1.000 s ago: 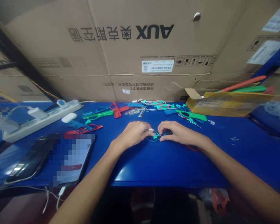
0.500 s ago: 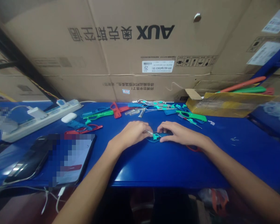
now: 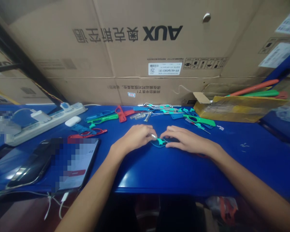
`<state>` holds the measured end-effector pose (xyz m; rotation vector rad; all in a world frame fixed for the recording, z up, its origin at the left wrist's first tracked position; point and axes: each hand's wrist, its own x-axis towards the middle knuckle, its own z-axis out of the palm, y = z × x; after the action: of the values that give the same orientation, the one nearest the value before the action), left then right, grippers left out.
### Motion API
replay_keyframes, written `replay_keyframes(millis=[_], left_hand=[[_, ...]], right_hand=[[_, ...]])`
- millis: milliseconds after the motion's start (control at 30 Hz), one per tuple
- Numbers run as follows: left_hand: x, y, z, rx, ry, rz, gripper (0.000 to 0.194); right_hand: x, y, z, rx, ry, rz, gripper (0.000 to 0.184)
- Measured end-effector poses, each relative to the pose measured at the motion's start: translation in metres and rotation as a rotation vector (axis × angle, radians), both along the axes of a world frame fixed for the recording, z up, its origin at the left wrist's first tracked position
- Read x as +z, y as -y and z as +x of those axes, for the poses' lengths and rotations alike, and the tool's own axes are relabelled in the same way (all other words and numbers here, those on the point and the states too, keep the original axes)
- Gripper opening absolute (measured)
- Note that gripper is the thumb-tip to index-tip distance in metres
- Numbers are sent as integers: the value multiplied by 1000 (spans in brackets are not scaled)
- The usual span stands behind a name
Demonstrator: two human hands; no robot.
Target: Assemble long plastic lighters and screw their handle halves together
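My left hand is closed, with a small clear plastic piece pinched at its fingertips. Just right of it, a green clip with a thin white thread lies over a blue plastic handle piece on the table. From the other side, my right hand grips the blue piece, its thumb and fingers curled about the part nearest it. The palm and knuckles cover much of that piece. Part of a red item under the right wrist is almost hidden.
Behind my hands lie metal rods with green clips, clear plastic pieces, and green and red handles. A taped carton holds more handles. At left are a power strip, a tablet and a black device.
The clear piece in my left fingers has tilted and dropped slightly. My right fingers have shifted a little left over the blue piece. The camera view has moved slightly.
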<state>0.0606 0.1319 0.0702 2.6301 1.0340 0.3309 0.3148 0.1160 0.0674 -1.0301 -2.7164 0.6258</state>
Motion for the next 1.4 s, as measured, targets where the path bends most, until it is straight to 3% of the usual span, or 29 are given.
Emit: replay_keyframes(millis=[133,300,600,933,1400], left_hand=[[-4,1,8,48,-13,3,9],[-9,-2,11,8,38,51,15],[-14,-6,9,5,89,3,14],[-16,-6,11,-17,47,204,9],[-15,-4,15,-1,39,209,14]], right_hand=[[2,-1,0,-11,-26,-12,34],[-1,-3,1,-35,-74,-23,28],[-10,-9,2,-44,-163,-66,26],[-5,-6,3,13,-63,5,32],[-2,-5,4,9,-67,12,32]])
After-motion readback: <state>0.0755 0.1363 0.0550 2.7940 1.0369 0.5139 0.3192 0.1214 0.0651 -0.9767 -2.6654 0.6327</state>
